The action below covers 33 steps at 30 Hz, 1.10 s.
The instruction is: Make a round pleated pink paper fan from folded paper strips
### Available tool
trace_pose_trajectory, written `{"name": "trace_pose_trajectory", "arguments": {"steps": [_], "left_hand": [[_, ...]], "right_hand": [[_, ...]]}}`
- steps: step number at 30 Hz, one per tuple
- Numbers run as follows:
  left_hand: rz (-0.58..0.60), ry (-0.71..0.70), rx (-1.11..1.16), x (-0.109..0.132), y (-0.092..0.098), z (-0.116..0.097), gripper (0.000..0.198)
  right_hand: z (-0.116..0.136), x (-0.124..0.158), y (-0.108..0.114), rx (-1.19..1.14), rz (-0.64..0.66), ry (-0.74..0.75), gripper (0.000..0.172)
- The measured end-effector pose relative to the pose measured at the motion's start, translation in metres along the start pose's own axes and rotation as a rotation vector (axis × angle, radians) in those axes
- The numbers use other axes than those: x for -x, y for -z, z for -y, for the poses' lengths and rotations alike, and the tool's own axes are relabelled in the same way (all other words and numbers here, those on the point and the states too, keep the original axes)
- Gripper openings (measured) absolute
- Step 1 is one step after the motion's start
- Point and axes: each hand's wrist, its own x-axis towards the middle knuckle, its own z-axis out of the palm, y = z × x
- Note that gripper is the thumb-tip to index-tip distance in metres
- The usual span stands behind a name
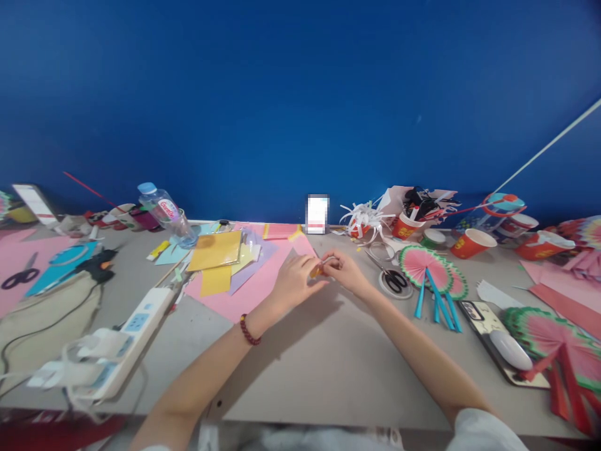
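Note:
Over the middle of the table, my left hand (297, 279) and my right hand (342, 270) meet at the fingertips. Between them shows a small yellow piece (316, 272), seemingly paper, mostly covered by the fingers. My left hand pinches it with the thumb held apart; my right hand's fingers are bent closed at its other side. Pink paper sheets (263, 282) lie left of my hands, with a yellow paper pack (216, 249) on top. To the right, black-handled scissors (393, 282) rest on a roll of white tape (404, 293).
A white power strip (136, 338) with plugs lies at front left, a tilted clear bottle (166, 213) behind it. Pink-green paper fans (425, 266), a phone (479, 313) carrying a white mouse (511, 349), and red paper cups (473, 243) are at right. A blue wall (300, 113) closes the back.

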Motion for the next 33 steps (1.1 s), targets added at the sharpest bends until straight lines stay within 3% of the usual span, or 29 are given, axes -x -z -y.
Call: {"name": "trace_pose_trajectory", "arguments": {"steps": [4, 8, 12, 15, 17, 19, 25, 33], "left_hand": [[-0.097, 0.042, -0.026, 0.005, -0.012, -0.001, 0.019], [-0.166, 0.131, 0.117, 0.007, -0.009, 0.001, 0.017], [-0.249, 0.294, 0.412, 0.001, 0.003, 0.000, 0.016], [-0.310, 0.413, 0.663, -0.005, 0.010, 0.005, 0.018], [-0.328, 0.476, 0.785, -0.009, 0.013, 0.010, 0.020], [-0.332, 0.527, 0.869, -0.011, 0.014, 0.015, 0.024], [-0.310, 0.633, 1.028, -0.013, 0.014, 0.027, 0.030], [-0.161, 0.690, 1.009, -0.011, 0.013, 0.038, 0.033]], "right_hand": [[0.008, 0.003, -0.002, 0.016, 0.050, 0.055, 0.021], [0.011, 0.003, 0.002, 0.057, 0.083, 0.125, 0.022], [0.017, 0.002, 0.019, 0.401, -0.040, 0.236, 0.030], [0.022, 0.001, 0.037, 0.540, 0.122, 0.253, 0.038], [0.024, 0.001, 0.048, 0.500, 0.303, 0.149, 0.037], [0.023, 0.000, 0.056, 0.432, 0.370, 0.043, 0.039], [0.015, -0.005, 0.066, 0.274, 0.337, -0.088, 0.039], [0.009, -0.009, 0.064, 0.287, 0.155, -0.081, 0.029]]}}
